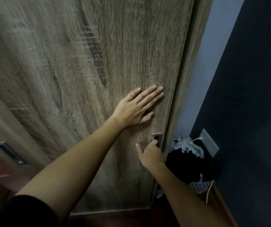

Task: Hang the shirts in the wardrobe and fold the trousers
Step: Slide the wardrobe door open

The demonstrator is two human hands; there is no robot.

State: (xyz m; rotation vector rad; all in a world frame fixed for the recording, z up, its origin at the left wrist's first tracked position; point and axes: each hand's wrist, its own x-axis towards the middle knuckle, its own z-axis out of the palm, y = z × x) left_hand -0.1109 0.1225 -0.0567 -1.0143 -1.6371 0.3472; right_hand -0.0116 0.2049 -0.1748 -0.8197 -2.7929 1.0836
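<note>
A: What was hidden?

B: Wardrobe door (75, 76) was closed and blurred toward the left; no shirts or trousers could be seen.

A: Hands?

B: Left hand (137, 108) lay flat and released on the panel. Just below it, right hand (149, 153) had fingertips hooked in the recessed handle (156, 138); grip depth unclear.

A: Surroundings?

B: Right of that hand, a dark clothes heap (188, 163) against the dark wall (246, 95); contents indistinct.
</note>
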